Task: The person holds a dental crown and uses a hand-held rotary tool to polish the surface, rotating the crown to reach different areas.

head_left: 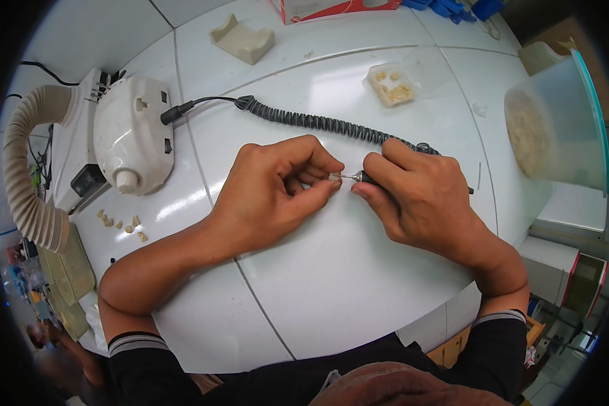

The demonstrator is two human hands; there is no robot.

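My left hand (274,193) pinches a tiny pale piece (334,181) between thumb and fingertips over the white tiled table (331,284). My right hand (419,196) grips a dark rotary handpiece (362,177) like a pen. Its thin metal bit touches the small piece. A coiled black cord (304,120) runs from the handpiece to a white motor unit (128,132) at the left. Both forearms rest on the table.
Several small pale pieces (122,224) lie below the motor unit. A ribbed beige hose (24,183) curves down the left edge. A clear small box of pale pieces (390,86), a beige block (242,40) and a large translucent tub (555,128) stand farther back.
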